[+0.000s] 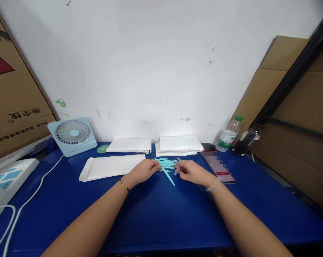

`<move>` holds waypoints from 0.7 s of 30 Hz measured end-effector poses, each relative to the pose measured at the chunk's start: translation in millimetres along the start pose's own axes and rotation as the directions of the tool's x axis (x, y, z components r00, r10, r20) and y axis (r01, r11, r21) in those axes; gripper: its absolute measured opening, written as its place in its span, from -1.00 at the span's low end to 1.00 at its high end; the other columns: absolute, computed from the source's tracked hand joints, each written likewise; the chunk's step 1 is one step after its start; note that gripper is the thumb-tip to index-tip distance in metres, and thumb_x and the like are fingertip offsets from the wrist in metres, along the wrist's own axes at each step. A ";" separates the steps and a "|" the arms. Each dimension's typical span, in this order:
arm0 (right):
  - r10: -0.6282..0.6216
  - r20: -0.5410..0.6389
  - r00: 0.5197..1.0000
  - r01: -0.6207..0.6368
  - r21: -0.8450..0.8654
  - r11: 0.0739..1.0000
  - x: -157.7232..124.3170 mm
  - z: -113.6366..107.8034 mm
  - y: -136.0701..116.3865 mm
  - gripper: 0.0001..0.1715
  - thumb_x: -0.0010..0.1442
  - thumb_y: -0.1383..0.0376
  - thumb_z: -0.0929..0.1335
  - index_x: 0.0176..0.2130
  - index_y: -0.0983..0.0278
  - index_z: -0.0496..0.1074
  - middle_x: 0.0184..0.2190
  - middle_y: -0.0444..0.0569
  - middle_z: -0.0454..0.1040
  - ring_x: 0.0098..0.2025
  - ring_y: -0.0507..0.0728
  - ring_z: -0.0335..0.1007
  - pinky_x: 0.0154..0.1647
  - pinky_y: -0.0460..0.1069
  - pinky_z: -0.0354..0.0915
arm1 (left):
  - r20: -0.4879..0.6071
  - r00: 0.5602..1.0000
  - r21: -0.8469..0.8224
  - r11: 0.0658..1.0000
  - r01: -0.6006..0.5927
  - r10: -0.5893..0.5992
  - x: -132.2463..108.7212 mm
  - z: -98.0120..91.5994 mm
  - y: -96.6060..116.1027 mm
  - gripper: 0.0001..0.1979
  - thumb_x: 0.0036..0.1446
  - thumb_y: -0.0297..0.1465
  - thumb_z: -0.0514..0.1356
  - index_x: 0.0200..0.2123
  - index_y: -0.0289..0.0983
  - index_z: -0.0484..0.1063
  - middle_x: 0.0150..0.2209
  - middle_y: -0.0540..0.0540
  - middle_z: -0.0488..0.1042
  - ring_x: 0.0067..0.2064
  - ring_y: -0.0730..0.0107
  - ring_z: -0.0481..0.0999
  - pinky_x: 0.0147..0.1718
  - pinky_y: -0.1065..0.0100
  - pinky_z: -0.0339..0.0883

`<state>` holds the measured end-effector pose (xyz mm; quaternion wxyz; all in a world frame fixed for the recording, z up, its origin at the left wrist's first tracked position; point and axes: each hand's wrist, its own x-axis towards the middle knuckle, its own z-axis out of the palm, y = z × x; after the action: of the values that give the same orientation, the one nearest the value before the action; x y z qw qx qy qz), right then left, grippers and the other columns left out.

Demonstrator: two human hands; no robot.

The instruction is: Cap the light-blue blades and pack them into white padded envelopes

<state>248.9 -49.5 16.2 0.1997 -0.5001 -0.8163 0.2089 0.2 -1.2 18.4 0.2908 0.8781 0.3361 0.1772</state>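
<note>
In the middle of the table lies a loose heap of thin turquoise strips (165, 162), several of them crossing each other. My left hand (145, 170) is closed in a pinch at the heap's left side, its fingertips on a turquoise strip (169, 177) that slants toward me. At the other side my right hand (189, 171) has its fingers curled together around a small, pale translucent strip (175, 171). The fingers hide part of both strips. A long white padded mailer (110, 167) lies flat beside my left hand.
Stacked white mailers stand at the back left (129, 145) and back right (180, 143). A phone (217, 167), a water bottle (229, 135) and a dark bottle (246, 141) are on the right. A blue fan (73, 135) and a white cable (38, 185) are left.
</note>
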 end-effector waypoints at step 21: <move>0.053 0.000 0.999 -0.047 0.426 0.904 0.4 2.8 -17.2 -0.79 0.15 0.22 0.32 -0.26 0.30 0.44 -0.48 -0.10 0.43 -0.44 0.03 0.35 -0.40 -0.07 0.27 | 0.102 0.995 0.049 0.998 -0.026 0.021 -3.7 5.5 7.7 -0.64 0.23 -0.26 -0.05 -0.36 -0.25 0.51 -0.44 -0.02 0.46 -0.41 0.44 0.36 -0.41 0.44 0.15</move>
<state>234.6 -56.6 23.2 0.3033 -0.4665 -0.7369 0.3840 4.0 -10.6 18.6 0.2831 0.8969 0.3150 0.1274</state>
